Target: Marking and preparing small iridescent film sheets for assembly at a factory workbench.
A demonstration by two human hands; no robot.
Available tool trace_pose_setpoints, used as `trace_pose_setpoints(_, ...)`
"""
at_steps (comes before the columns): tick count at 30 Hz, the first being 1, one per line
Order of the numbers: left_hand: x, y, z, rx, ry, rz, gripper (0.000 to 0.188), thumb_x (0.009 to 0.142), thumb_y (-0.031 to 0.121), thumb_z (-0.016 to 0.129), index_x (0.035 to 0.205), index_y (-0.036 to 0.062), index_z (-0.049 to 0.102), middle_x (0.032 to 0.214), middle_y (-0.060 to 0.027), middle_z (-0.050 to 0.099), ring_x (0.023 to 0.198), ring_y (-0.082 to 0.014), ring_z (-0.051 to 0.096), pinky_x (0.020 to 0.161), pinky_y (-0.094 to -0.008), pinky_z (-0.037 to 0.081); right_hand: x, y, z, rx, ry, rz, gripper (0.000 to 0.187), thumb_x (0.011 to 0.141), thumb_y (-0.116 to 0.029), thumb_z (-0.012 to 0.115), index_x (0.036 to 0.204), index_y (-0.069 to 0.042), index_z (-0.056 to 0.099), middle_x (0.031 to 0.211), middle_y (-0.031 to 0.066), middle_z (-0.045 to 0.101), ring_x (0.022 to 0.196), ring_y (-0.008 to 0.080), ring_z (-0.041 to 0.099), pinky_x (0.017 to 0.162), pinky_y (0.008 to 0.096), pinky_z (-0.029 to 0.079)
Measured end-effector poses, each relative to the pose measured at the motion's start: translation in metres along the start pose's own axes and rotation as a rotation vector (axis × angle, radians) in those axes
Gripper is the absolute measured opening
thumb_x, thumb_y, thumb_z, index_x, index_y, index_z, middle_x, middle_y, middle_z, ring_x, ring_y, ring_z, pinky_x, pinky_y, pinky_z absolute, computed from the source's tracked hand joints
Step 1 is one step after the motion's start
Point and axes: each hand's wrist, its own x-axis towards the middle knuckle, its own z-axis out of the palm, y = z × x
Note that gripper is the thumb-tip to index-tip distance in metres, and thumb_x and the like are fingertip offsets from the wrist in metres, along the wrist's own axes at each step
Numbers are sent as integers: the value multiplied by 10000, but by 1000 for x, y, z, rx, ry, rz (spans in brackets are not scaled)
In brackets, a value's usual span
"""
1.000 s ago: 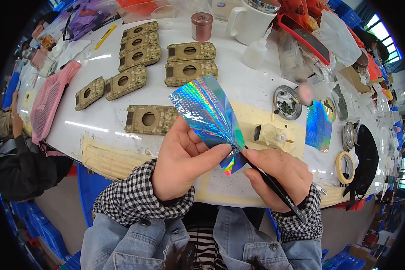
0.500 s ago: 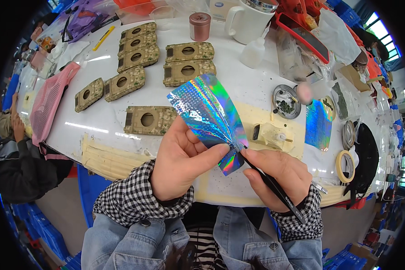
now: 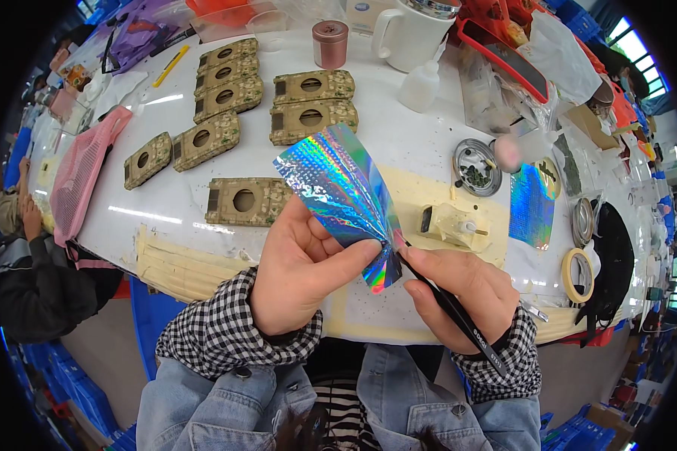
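My left hand point(image 3: 301, 274) pinches a shiny blue holographic sheet point(image 3: 337, 177) between thumb and fingers, creasing it into folds at its lower end. My right hand point(image 3: 470, 297) is closed around black tweezers point(image 3: 451, 312), whose tips meet the sheet beside my left thumb; exactly what they grip there is too small to tell. Just left of my left hand lies a camouflage model tank hull point(image 3: 222, 201) with a round hole in its top. Past the sheet, a cream taped block point(image 3: 459, 227) with a small peg sits on a cream mat point(image 3: 406, 192).
Several more camouflage hulls point(image 3: 312, 122) stand at the back left. To the right are a round metal tin point(image 3: 477, 167) holding dark green bits, another holographic sheet point(image 3: 530, 210), and a masking tape roll point(image 3: 578, 276). A white mug point(image 3: 414, 37) and pink canister point(image 3: 330, 45) stand behind.
The holographic sheet has tilted slightly and shifted a little left in my left hand. My right hand, with the tweezers, has also moved slightly left; both grips stay the same.
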Motion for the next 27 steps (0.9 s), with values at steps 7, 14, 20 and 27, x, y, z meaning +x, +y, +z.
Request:
trace_pose_setpoints(7, 0, -2, -1, -5, 7, 18, 590, 838, -95, 605, 1354, 16, 342, 1181, -123, 602, 1077, -188, 609, 949, -321, 489, -3, -4, -2, 20, -52, 80, 354, 760, 30, 727, 1099, 15, 624, 956, 145, 689, 811, 266, 684, 720, 325, 542)
trace_pose_setpoints(14, 0, 1, 2, -10, -32, 31, 626, 841, -94, 602, 1383, 16, 309, 1208, -146, 597, 1092, -191, 606, 953, -322, 487, 0, 1, 1, 8, 3, -6, 370, 727, 21, 766, 1076, 13, 645, 870, 149, 681, 719, 253, 692, 613, 309, 558)
trace_pose_setpoints(20, 0, -2, -1, 5, -20, 30, 626, 841, -91, 609, 1377, 18, 305, 1168, -137, 618, 1058, -176, 619, 918, -308, 498, 0, 0, 1, 9, 4, 8, 352, 728, 34, 755, 1062, 9, 645, 865, 143, 680, 722, 248, 693, 611, 304, 556)
trace_pose_setpoints(27, -1, -2, -2, 23, -2, 5, 635, 840, -87, 619, 1369, 18, 284, 1089, -119, 652, 994, -155, 639, 865, -289, 514, 1, -2, 1, 31, 7, 44, 326, 727, 54, 735, 1037, 5, 647, 844, 132, 673, 712, 238, 690, 603, 299, 551)
